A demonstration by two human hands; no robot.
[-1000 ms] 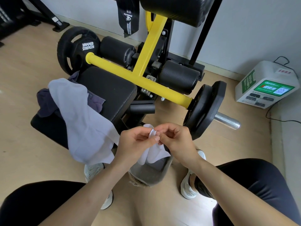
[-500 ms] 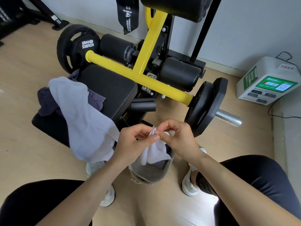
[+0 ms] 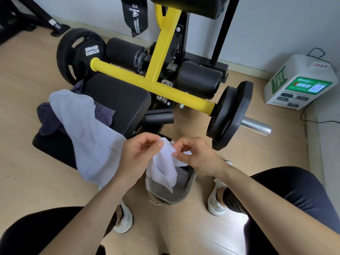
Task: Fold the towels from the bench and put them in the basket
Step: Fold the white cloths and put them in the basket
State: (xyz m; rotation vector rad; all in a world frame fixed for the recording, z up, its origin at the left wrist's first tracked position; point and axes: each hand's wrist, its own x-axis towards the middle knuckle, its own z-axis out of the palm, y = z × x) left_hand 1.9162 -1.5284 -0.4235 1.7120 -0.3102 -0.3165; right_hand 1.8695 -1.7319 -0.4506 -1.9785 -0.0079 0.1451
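While the left hand (image 3: 138, 159) and right hand (image 3: 199, 158) pinch its top, the white towel (image 3: 163, 169) hangs over the basket (image 3: 176, 197).

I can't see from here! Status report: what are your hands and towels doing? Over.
Left hand and right hand both pinch small towel, over basket. White towel and dark towel lie on bench. Nothing blocks basket.

Thin, soft white towel (image 3: 163, 166) of woven cloth. Grey felt-like basket (image 3: 169, 196), rough and matt. Black bench pad (image 3: 119, 100), matt with faint grain. Glossy yellow painted metal bar (image 3: 184, 96). Matt black weight plate (image 3: 230, 115) on a bare, dull-shining metal sleeve (image 3: 255, 126). Smooth pale wood floor (image 3: 22, 172).
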